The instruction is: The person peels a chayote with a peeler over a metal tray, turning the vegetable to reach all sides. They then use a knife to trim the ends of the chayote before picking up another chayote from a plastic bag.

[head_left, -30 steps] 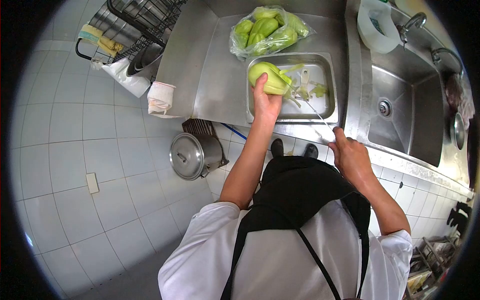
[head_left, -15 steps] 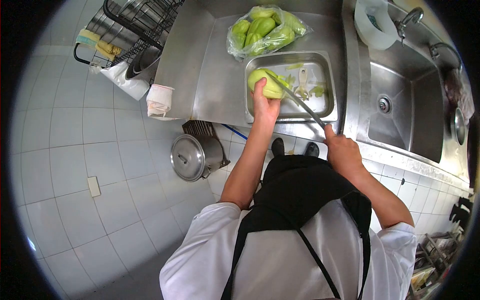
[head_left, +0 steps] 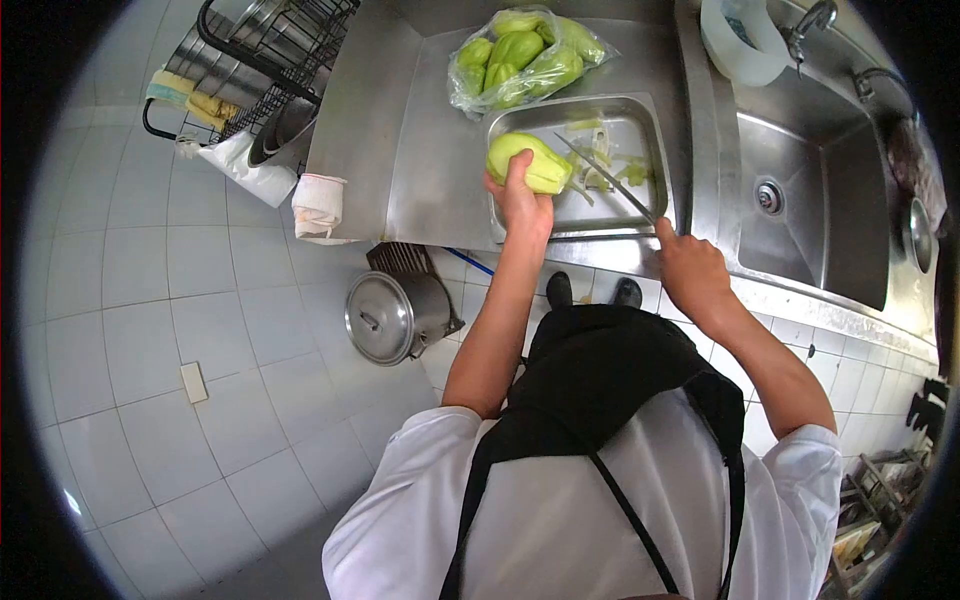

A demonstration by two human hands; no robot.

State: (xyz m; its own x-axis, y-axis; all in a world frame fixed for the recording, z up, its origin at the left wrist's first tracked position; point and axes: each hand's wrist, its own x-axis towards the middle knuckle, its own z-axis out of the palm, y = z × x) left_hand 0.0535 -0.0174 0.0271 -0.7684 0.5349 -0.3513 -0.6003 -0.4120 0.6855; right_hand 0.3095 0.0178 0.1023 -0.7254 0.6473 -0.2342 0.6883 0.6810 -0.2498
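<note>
Over the metal tray (head_left: 655,165), the left hand (head_left: 522,205) should keep fingers clear of the blade while gripping the squash (head_left: 530,163), the right hand (head_left: 692,272) clasping the knife (head_left: 608,178).

the right hand (head_left: 693,270) hides the knife's (head_left: 607,178) handle.

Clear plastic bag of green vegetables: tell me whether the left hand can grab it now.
Probably not while the left hand holds that pale-green oblong vegetable; otherwise, the nearby bag looks unobstructed.

One head-worn view – looking forward and steeply down past the hands (head_left: 608,235).
</note>
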